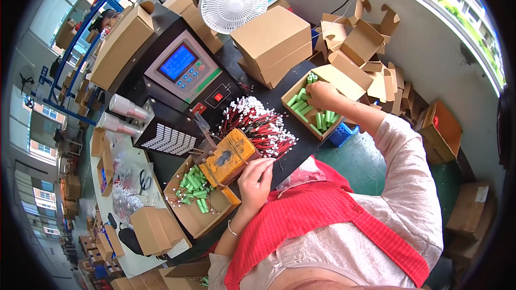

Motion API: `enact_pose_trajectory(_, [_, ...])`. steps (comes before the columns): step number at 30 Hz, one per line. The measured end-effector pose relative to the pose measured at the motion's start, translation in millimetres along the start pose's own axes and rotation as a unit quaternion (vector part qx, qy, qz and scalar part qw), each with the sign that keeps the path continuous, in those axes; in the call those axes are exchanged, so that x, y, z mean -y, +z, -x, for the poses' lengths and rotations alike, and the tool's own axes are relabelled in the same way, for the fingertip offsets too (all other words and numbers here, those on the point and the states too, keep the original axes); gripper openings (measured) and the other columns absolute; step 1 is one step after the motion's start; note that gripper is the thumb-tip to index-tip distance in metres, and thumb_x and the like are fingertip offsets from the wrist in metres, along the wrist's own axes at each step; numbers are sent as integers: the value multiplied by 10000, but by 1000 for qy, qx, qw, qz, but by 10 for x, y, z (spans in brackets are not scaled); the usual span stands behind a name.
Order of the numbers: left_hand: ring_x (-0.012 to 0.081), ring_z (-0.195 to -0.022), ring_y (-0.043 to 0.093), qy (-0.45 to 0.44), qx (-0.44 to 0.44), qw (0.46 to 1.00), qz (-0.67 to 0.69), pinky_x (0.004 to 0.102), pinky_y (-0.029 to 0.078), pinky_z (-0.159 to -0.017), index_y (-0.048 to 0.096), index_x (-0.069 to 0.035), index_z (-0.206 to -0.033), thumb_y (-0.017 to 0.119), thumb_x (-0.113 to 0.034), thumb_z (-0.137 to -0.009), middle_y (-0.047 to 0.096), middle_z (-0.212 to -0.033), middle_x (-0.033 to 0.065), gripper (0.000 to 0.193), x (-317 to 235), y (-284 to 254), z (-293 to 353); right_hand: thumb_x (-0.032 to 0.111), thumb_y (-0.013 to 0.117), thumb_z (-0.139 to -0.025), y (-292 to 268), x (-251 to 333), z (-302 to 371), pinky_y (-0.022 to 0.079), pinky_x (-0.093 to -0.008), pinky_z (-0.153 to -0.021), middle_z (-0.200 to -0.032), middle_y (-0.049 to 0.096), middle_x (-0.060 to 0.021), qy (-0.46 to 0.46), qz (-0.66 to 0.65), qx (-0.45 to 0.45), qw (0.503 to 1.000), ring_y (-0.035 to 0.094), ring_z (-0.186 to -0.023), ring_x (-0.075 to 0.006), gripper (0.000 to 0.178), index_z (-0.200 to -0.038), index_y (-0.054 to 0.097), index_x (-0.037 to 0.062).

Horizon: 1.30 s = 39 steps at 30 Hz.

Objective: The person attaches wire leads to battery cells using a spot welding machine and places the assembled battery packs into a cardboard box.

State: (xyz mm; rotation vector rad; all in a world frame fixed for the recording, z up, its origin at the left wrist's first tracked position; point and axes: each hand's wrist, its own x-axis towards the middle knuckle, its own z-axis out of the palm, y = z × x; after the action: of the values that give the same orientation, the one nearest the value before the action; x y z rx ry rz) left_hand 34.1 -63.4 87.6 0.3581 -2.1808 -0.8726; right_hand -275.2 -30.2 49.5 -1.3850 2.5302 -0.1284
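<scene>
My right hand (322,95) reaches into an open cardboard box (321,137) of green cylindrical battery cells (304,109). Its fingers are curled down among the cells, and their tips are hidden. My left hand (255,181) is closed in a pinch beside a worn yellow block (228,157); what lies between the fingers is too small to make out. Just beyond that hand spreads a heap of red and black wire leads (258,129) with white connectors. Left of it, a lower cardboard box (201,224) holds green cells with leads on them (192,185).
A black machine (183,70) with a lit blue screen stands behind the block. Closed cartons (273,43) and a white fan (235,2) are at the back. Empty opened boxes (365,40) pile up at right. Scissors (144,181) lie on the left table. A person is far left.
</scene>
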Motion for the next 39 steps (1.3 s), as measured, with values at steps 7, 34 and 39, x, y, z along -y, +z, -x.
enact_pose_trajectory(7, [166, -772, 620, -139, 73, 976, 147, 252, 485, -674, 630, 10, -918, 597, -4, -800, 629, -847, 95, 124, 145, 399, -245, 157, 615, -710, -250, -56, 248, 497, -364, -617, -683, 623, -118, -211, -198, -120, 950, 629, -666, -259, 185, -865, 618, 57])
enact_pose_trajectory(34, [166, -1068, 513, -410, 37, 699, 585, 310, 439, -897, 443, -45, -1202, 463, -140, -926, 501, -1203, 79, 293, 264, 981, -435, 252, 607, -693, -424, 27, 64, 497, -341, -564, -661, 623, -120, -188, -160, 33, 968, 627, -636, -249, 237, -752, 643, 26])
enact_pose_trajectory(39, [203, -1031, 547, -439, 83, 574, 686, 359, 456, -905, 406, -79, -1238, 439, -180, -933, 518, -1179, 88, 323, 355, 995, -381, 308, 578, -842, -613, 280, 611, 485, -238, -490, -583, 592, -37, -66, -406, 327, 851, 562, -475, -123, 290, -910, 643, 34])
